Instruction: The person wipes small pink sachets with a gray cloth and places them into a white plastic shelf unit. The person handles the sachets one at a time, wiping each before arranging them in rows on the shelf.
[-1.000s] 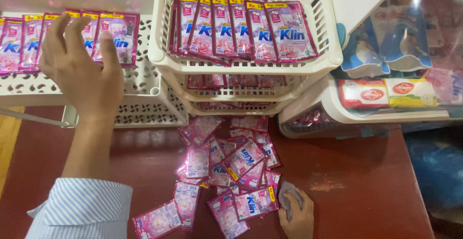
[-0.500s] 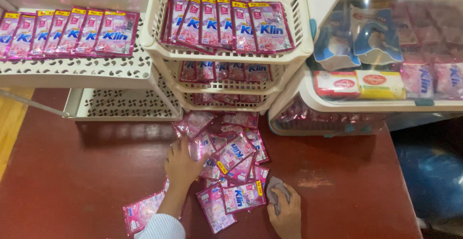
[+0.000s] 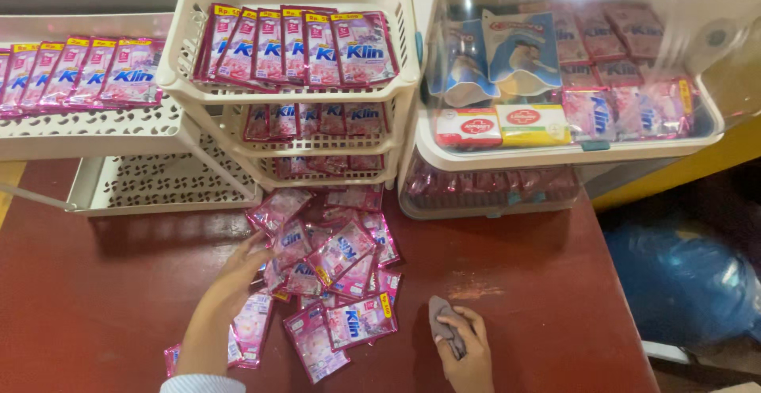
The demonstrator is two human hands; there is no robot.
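Sachets (image 3: 333,262), pink and glossy, lie in a loose overlapping heap on the dark red table (image 3: 95,298), just in front of the cream tiered rack (image 3: 289,96) whose shelves hold rows of the same packets; the left hand (image 3: 242,270) reaches into the heap's left edge, fingers spread and resting on the packets, nothing pinched that I can see; the right hand (image 3: 464,345) sits near the table's front edge, apart from the heap, fingers curled around a small grey cloth (image 3: 442,326); to the right, a clear-lidded tray (image 3: 571,151) shows soap bars and more packets; these sachets look light, thin and floppy, the film likely slippery, so they should slide over one another readily; a flat sealed edge or corner, taken between thumb and forefinger, seems the surest hold; squeezing the filled middle could shift the contents.
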